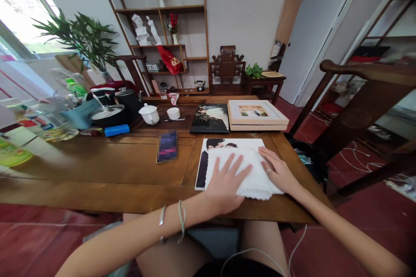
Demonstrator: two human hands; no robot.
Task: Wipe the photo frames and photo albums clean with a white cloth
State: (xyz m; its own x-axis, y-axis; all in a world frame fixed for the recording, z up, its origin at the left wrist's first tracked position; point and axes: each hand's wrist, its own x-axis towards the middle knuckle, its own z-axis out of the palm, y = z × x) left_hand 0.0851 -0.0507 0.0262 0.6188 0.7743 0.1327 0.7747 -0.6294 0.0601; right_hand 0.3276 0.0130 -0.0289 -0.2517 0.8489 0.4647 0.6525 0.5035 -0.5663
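- The left hand (227, 184) is lying open, fingers spread, pressing flat on the white cloth (256, 181), likely to keep it bearing evenly on the photo print (221, 143).
- The right hand (277, 172), also open, is resting on the cloth's right edge, seemingly pinning it over the print.
- A phone (167, 146) is lying left of the print, and a framed picture (256, 114) is sitting behind it.

Bright daylight floods from the window (19, 13) at left — blown out there, edges warped and smeared.
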